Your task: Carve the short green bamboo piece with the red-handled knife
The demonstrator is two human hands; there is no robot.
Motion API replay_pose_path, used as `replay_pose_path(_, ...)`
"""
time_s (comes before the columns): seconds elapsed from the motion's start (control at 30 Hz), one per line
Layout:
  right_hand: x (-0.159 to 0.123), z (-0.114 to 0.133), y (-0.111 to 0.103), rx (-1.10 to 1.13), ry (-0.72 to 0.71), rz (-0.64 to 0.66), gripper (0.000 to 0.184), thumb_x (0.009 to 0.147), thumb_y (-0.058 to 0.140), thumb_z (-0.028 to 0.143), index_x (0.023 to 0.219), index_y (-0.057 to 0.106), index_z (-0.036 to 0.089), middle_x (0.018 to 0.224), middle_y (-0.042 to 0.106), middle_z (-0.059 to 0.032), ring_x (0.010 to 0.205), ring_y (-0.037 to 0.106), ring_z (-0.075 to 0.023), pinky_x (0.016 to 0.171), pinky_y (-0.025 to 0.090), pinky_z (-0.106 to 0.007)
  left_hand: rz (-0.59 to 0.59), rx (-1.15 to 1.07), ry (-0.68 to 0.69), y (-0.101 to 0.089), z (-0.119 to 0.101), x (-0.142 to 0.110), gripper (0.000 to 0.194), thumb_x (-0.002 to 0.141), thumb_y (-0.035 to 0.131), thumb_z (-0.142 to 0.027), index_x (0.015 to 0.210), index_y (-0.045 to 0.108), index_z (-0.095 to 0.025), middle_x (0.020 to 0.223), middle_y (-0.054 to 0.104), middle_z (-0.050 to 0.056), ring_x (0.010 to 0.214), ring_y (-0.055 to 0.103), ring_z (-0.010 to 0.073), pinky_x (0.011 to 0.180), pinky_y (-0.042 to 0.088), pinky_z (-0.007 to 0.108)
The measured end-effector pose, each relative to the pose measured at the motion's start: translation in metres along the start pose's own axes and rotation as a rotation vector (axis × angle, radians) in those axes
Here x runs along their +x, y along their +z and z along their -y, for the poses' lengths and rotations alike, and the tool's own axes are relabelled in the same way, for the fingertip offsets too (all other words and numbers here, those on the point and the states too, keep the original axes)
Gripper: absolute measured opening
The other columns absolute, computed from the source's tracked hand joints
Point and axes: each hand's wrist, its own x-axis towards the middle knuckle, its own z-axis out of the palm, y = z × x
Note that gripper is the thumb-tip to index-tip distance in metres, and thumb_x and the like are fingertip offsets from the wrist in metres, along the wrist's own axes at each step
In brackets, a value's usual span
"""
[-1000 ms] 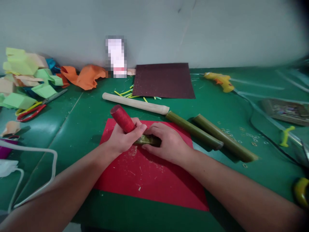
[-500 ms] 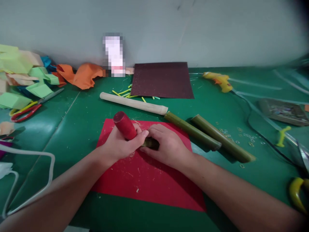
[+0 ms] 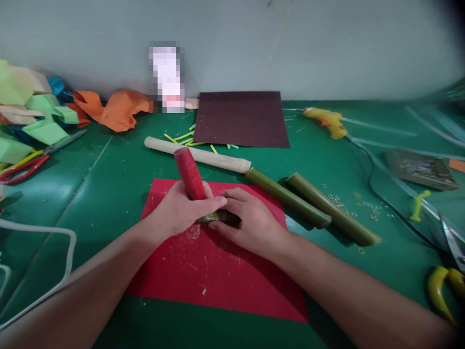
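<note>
My left hand (image 3: 181, 208) is closed around a tool with a thick red handle (image 3: 189, 172). The handle leans up and to the left, and the working end is hidden by my fingers and the bamboo. Beneath my left thumb lies a short dark green bamboo piece (image 3: 217, 216), with pale scraped marks on its top. My right hand (image 3: 250, 218) grips the right end of that piece and presses it on a red sheet (image 3: 218, 281). Fine pale shavings are scattered over the sheet. The two hands nearly touch.
Two green bamboo lengths (image 3: 290, 196) and a pale peeled stick (image 3: 218, 159) lie beyond my hands. A dark brown sheet (image 3: 240, 118), a yellow glue gun (image 3: 325, 121) and orange paper (image 3: 119, 111) are farther back. Scissors lie left (image 3: 29, 167) and right (image 3: 441, 291).
The red handle has swung more upright, and its top has moved away from me. More of the bamboo piece shows under my left hand. My right hand keeps its grip.
</note>
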Motion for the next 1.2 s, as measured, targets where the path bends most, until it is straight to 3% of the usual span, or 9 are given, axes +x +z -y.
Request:
replay_pose_path(0.2,0.001,0.002,-0.002,0.009,0.037,0.036,0.02,0.083,0.072,0.024,0.099,0.07,0.013,0.088,0.067,-0.0078,0.082,0.06,-0.0193,0.07,0.05,-0.031,0.088,0.045,-0.015,-0.003,-0.004,0.002,0.024,0.083,0.066,-0.04,0.073,0.063,-0.018,0.067,0.058,-0.003,0.064,0.053,0.0108,0.06,0.045,0.024)
replay_pose_path(0.33,0.001,0.002,-0.002,0.033,0.037,0.036,0.018,0.082,0.072,0.023,0.098,0.069,0.014,0.09,0.068,-0.0075,0.085,0.061,-0.0198,0.074,0.05,-0.031,0.048,0.05,0.017,-0.001,-0.005,0.001,0.018,0.081,0.062,-0.034,0.072,0.061,-0.018,0.066,0.056,-0.004,0.061,0.05,0.0104,0.059,0.043,0.025)
replay_pose_path(0.53,0.001,0.001,-0.001,0.005,0.042,0.054,0.018,0.081,0.073,0.025,0.094,0.069,0.014,0.087,0.067,-0.0066,0.081,0.059,-0.0191,0.071,0.048,-0.031,-0.016,0.137,0.019,0.002,-0.004,0.0,0.018,0.077,0.063,-0.035,0.071,0.061,-0.018,0.068,0.059,-0.002,0.066,0.054,0.0128,0.06,0.044,0.027)
replay_pose_path(0.83,0.002,-0.001,0.002,-0.005,0.068,-0.034,0.018,0.075,0.069,0.023,0.092,0.07,0.016,0.086,0.068,-0.0062,0.082,0.063,-0.0204,0.072,0.051,-0.032,0.065,0.032,0.089,0.004,0.003,0.013,0.029,0.08,0.07,-0.044,0.073,0.065,-0.016,0.069,0.063,-0.001,0.066,0.059,0.0124,0.063,0.049,0.025)
replay_pose_path(1.0,0.004,-0.003,0.001,-0.049,0.095,0.003,0.023,0.073,0.075,0.029,0.092,0.069,0.018,0.089,0.071,-0.0064,0.086,0.064,-0.0227,0.075,0.051,-0.035,0.046,-0.001,0.152,0.008,0.005,0.011,0.028,0.08,0.07,-0.043,0.074,0.063,-0.017,0.071,0.063,-0.001,0.066,0.058,0.0115,0.064,0.05,0.024)
replay_pose_path(1.2,0.005,-0.002,-0.001,-0.046,0.091,0.024,0.02,0.074,0.075,0.031,0.083,0.066,0.017,0.084,0.068,-0.006,0.081,0.062,-0.0211,0.072,0.049,-0.033,0.085,0.044,0.077,0.002,0.0,0.009,0.025,0.075,0.073,-0.04,0.071,0.064,-0.017,0.066,0.062,-0.002,0.061,0.057,0.0115,0.061,0.048,0.025)
